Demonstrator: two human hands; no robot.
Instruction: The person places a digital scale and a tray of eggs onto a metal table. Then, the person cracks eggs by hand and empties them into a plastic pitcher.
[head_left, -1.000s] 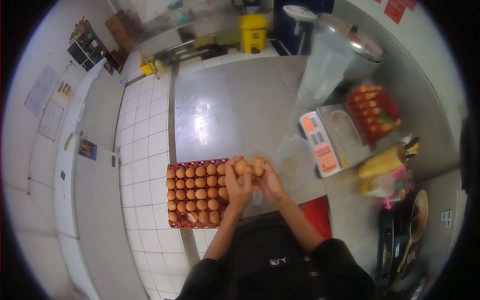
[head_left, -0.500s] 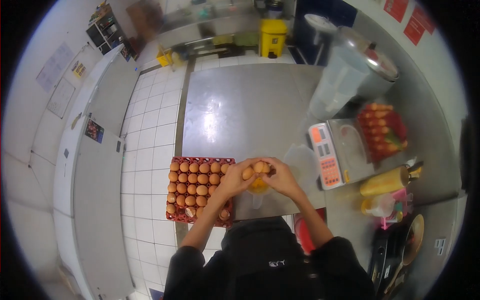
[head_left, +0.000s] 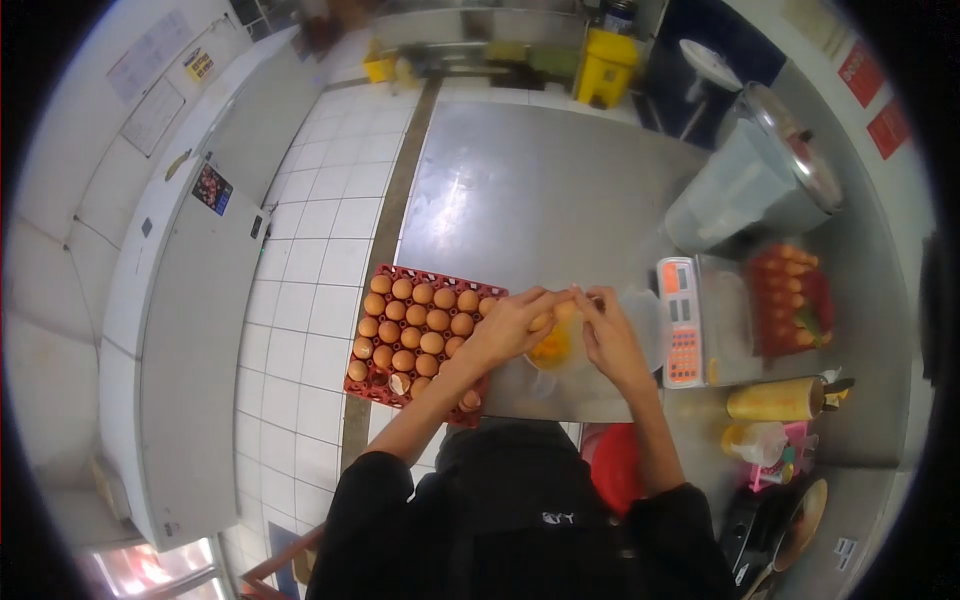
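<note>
A red tray (head_left: 385, 397) of brown eggs lies at the table's near left edge, with a broken shell (head_left: 400, 383) in its front part. Just right of it, my left hand (head_left: 517, 325) is closed on an eggshell (head_left: 543, 321), fingertips meeting those of my right hand (head_left: 605, 330). The right hand is closed too, its fingers bent around something brown that they mostly cover. Beneath the hands stands a clear jug (head_left: 543, 384) with yellow egg in it. A translucent lid or bowl (head_left: 643, 325) sits right of my right hand.
A scale (head_left: 683, 322) stands to the right, beside a second red egg tray (head_left: 790, 300). Farther back is a large translucent container (head_left: 730, 190). A yellow roll (head_left: 775, 399), a pink basket (head_left: 790, 455) and a pan (head_left: 803, 525) line the right side. Below the table edge is a red bucket (head_left: 615, 468).
The view has swung, shifting the table rightward in the frame. My hands had two brown pieces between them over the jug; now the fingertips meet higher up, and more yellow egg shows below.
</note>
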